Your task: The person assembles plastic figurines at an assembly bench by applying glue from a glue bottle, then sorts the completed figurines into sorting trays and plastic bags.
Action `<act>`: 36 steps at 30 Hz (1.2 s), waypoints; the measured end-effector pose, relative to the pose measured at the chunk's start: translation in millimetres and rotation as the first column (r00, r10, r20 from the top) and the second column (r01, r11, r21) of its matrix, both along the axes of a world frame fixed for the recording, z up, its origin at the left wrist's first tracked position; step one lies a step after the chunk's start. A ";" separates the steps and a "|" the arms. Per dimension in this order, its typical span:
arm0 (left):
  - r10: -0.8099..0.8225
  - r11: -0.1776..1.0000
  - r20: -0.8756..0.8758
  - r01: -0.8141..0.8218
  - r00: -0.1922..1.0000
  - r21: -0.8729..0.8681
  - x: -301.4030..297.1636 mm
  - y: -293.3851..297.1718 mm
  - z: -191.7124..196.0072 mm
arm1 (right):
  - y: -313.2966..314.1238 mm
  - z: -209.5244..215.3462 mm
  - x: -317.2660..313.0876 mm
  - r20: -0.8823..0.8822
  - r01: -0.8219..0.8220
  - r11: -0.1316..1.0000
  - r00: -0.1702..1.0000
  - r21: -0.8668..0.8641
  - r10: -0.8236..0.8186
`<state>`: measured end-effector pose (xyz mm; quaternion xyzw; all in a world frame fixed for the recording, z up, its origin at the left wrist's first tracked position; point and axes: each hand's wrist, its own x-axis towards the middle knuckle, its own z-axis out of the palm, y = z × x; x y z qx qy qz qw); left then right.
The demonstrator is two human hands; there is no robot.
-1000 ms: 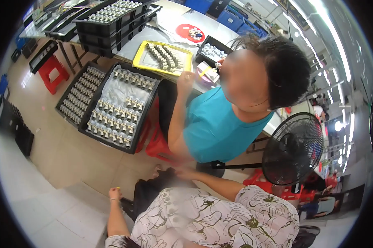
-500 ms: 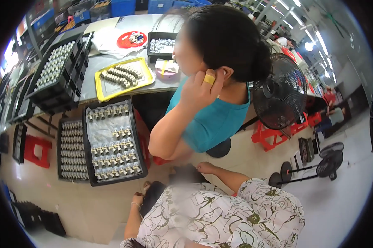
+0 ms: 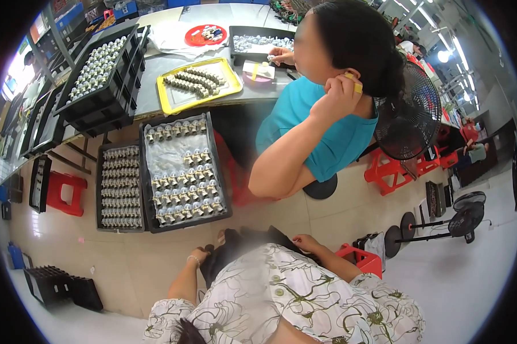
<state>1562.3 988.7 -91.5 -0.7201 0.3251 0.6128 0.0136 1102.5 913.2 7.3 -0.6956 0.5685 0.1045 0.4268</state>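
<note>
My left hand (image 3: 200, 254), with a bracelet at the wrist, rests beside my dark trousers (image 3: 227, 246); its fingers are too small and partly hidden to read. On the other side of my lap, my right hand (image 3: 306, 243) lies with loosely extended fingers and nothing visible in it. Ahead of my left hand is a black tray (image 3: 231, 200) with rows of small metal-and-clear figurine-like pieces on a pale liner. Another filled black tray (image 3: 99, 189) lies left of it. Neither hand touches the trays.
A co-worker in a teal top (image 3: 290, 109) sits ahead, one hand at the ear, the other holding a small piece. The worktable (image 3: 149, 80) bears a yellow tray (image 3: 235, 86), a red plate (image 3: 190, 38) and stacked black crates (image 3: 106, 109). Standing fans (image 3: 463, 218) and red stools (image 3: 69, 192) are around.
The view has shifted, so the table and trays appear farther right and higher. The co-worker's head has moved away, and their other hand now shows holding a small piece. My hands remain by my lap.
</note>
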 end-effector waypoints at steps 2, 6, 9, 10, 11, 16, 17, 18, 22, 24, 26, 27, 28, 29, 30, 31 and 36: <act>-0.269 0.895 0.101 0.288 0.958 -0.340 -20.1 -6.6 7.6 | 12.8 -9.9 -22.8 0.026 0.157 0.987 0.987 0.015 -0.158; -0.356 0.895 0.143 0.381 0.923 -0.233 -49.2 -17.2 -20.8 | 40.0 -34.1 -69.0 0.098 0.380 0.903 0.909 0.201 -0.404; -0.415 0.852 0.144 0.439 0.898 -0.286 -80.4 -41.1 15.4 | 65.4 -57.2 -98.3 0.101 0.458 0.878 0.875 0.142 -0.473; -0.429 0.826 0.163 0.458 0.889 -0.328 -86.0 -40.8 16.8 | 67.3 -47.8 -100.5 0.062 0.395 0.911 0.913 0.118 -0.404; -0.438 0.823 0.165 0.468 0.884 -0.322 -89.4 -38.8 15.1 | 70.1 -30.7 -98.6 0.023 0.322 0.942 0.945 0.098 -0.326; -0.462 0.816 0.200 0.503 0.864 -0.285 -124.8 -74.1 61.0 | 82.9 -19.9 -106.5 0.095 0.509 0.842 0.843 0.176 -0.530; -0.474 0.808 0.190 0.510 0.860 -0.293 -128.1 -77.0 71.1 | 85.5 -23.3 -106.6 0.095 0.513 0.839 0.840 0.182 -0.535; -0.463 0.802 0.213 0.509 0.860 -0.311 -126.6 -74.8 78.2 | 80.0 -25.0 -105.1 0.105 0.506 0.842 0.842 0.186 -0.529; -0.574 0.736 0.215 0.612 0.791 -0.290 -110.7 -64.3 28.8 | 59.6 -15.2 -77.2 0.127 0.517 0.842 0.835 0.154 -0.536; -0.658 0.654 0.163 0.665 0.735 -0.361 -114.1 -74.1 35.9 | 71.9 -11.3 -70.4 0.146 0.629 0.769 0.755 0.110 -0.639; -0.706 0.594 0.125 0.679 0.697 -0.431 -102.7 -79.7 28.8 | 77.2 -21.6 -61.8 0.105 0.768 0.598 0.592 0.229 -0.799; -0.711 0.589 0.126 0.684 0.691 -0.431 -88.8 -76.8 13.4 | 77.6 -18.0 -45.6 0.118 0.792 0.568 0.556 0.223 -0.823; -0.748 0.582 0.098 0.720 0.656 -0.378 -89.2 -88.0 24.7 | 84.0 -14.5 -31.5 0.114 0.775 0.601 0.591 0.195 -0.799; -0.798 0.550 0.070 0.770 0.599 -0.323 -94.5 -101.6 38.4 | 94.5 -7.9 -23.2 0.102 0.773 0.613 0.604 0.167 -0.790; -0.787 0.549 0.078 0.753 0.612 -0.364 -86.8 -104.8 38.2 | 100.0 -24.8 -19.5 0.094 0.674 0.737 0.732 0.049 -0.675; -0.777 0.550 0.074 0.732 0.625 -0.402 -79.1 -105.8 33.8 | 108.8 -45.1 -19.4 0.048 0.546 0.836 0.838 -0.056 -0.544; -0.872 0.473 -0.070 0.798 0.484 -0.374 -121.6 -138.1 59.1 | 160.8 -52.6 19.6 -0.036 0.551 0.807 0.821 -0.213 -0.570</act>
